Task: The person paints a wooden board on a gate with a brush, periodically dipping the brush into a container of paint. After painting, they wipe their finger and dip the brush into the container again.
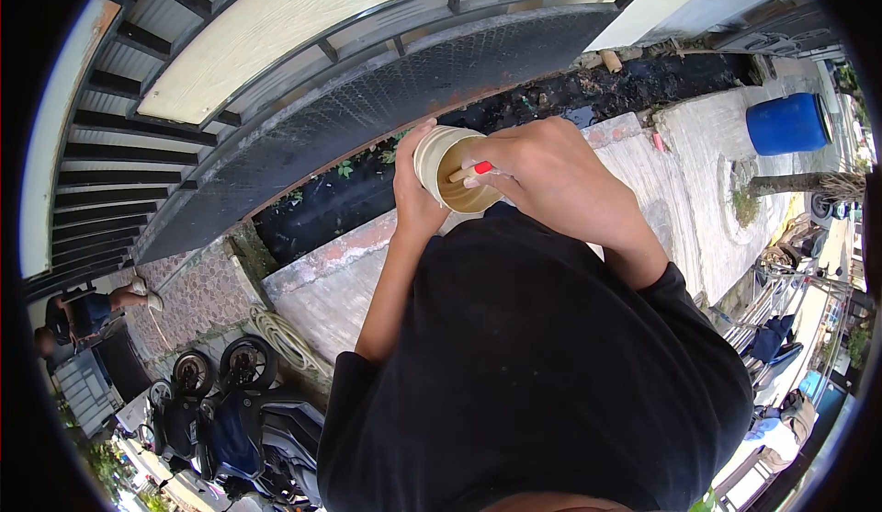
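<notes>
A cream-coloured plastic tub is held in front of my chest, its mouth tilted towards me. My left hand wraps round the tub's outer side, fingers curled along its far edge. Over the opening, my right hand is closed on a light wooden stick with a red end. The stick slants into the tub, whose inside looks yellowish-brown. Its lower end is hard to make out, and part of the right fingers is inside the rim.
A dark drainage ditch runs beyond the tub, beside a black metal ramp and barred gate. Parked motorcycles and a coiled hose lie left. A blue barrel is right. Another person is far left.
</notes>
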### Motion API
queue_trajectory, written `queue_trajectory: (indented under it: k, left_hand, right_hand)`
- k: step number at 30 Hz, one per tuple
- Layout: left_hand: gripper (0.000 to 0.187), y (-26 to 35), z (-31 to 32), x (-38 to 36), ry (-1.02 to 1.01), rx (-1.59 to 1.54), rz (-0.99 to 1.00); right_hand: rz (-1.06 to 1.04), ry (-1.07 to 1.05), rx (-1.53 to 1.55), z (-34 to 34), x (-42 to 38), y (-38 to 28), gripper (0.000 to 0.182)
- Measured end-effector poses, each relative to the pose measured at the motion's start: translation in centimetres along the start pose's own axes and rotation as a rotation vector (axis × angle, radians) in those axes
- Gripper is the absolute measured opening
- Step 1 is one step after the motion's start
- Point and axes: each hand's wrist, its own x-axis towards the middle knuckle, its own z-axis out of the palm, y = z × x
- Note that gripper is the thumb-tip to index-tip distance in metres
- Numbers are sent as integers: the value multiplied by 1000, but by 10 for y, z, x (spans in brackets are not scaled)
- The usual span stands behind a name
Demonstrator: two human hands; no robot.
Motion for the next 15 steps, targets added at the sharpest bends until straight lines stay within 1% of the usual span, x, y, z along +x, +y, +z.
queue_trajectory:
  k: [2,9,11,15]
  left_hand:
    - [93,-3,2,-2,1,-18,18]
    - [94,-2,6,-4,-3,6,35]
    - [91,-2,8,-4,19,-20,39]
    - [90,-1,11,-5,5,-21,55]
  right_hand:
    - [5,-12,-50,0,-2,0,13]
    - [28,-36,-54,2,-12,2,14]
    - [39,0,-25,0,-14,1,13]
    - [22,-19,-59,-2,-18,2,13]
